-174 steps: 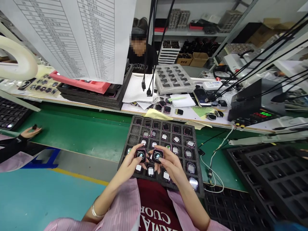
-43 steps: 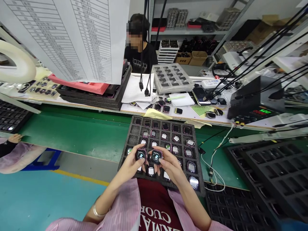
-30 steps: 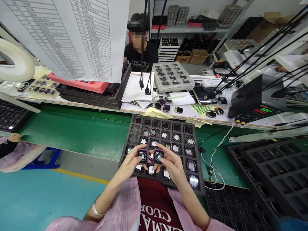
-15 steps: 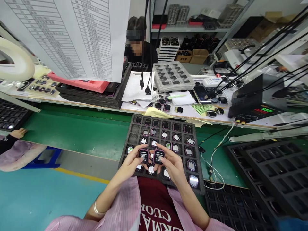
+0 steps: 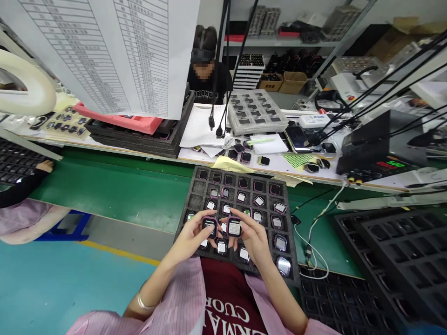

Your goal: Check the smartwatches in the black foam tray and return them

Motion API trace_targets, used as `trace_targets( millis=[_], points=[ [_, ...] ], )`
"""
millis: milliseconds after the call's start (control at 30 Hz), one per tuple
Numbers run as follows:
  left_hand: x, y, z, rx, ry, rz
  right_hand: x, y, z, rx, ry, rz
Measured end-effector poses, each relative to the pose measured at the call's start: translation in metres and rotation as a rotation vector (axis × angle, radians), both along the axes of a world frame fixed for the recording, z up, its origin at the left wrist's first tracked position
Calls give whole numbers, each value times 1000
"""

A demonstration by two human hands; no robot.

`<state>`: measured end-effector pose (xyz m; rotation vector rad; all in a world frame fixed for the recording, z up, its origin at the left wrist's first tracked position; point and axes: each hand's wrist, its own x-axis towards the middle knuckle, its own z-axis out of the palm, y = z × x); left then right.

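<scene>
In my left hand (image 5: pixel 193 232) I hold a smartwatch without a strap (image 5: pixel 209 227), its dark screen showing lines of white text and my thumb lying on the glass. My right hand (image 5: pixel 254 235) grips a second smartwatch (image 5: pixel 234 226) with a purplish case; its screen shows a white panel. Both are held side by side above a black foam tray (image 5: pixel 197 187). Many cells of that tray hold similar watches, several with lit white screens, others dark. The watches right under my hands are partly hidden.
A shelf-like white bench (image 5: pixel 167 157) runs behind, bearing a clear plastic case (image 5: pixel 256 111), papers and a power supply (image 5: pixel 377 149). More foam trays (image 5: pixel 401 251) lie at right. A printed sheet (image 5: pixel 139 56) hangs at upper left. One person (image 5: pixel 209 70) sits opposite; another's hand (image 5: pixel 45 166) is at far left.
The screen of the watch in my right hand has gone from white text on black to a white panel. The other person's hand at far left has moved up toward the tray there.
</scene>
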<state>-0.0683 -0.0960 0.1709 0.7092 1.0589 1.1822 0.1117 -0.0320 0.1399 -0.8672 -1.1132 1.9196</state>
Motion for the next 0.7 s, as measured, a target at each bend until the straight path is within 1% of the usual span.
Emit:
trace_targets(
  millis=[100,167,300,367,433,467,533,600,633,700],
  points=[
    [-4,3,-2,-6,-4,24,-4,5,-7,10,-30,31],
    [-8,5,-3,4,-19,35,-7,9,-15,25,-44,73],
    [-17,6,-6,30,-62,41,-19,26,-39,128,-132,204],
    [-21,6,-10,45,-70,38,-31,41,-55,262,-291,260],
    [-25,7,-17,56,-65,52,-47,61,-71,435,-532,289],
    [-27,9,-22,56,-59,65,-57,73,-78,487,-617,286],
    [-31,16,-35,38,-26,91,-79,95,-89,558,-718,270],
    [-38,26,-50,7,48,108,-101,112,-94,626,-778,254],
    [-42,31,-56,-6,99,111,-111,117,-92,663,-804,254],
    [-48,35,-62,-15,211,113,-124,122,-82,731,-843,262]
  ],
)
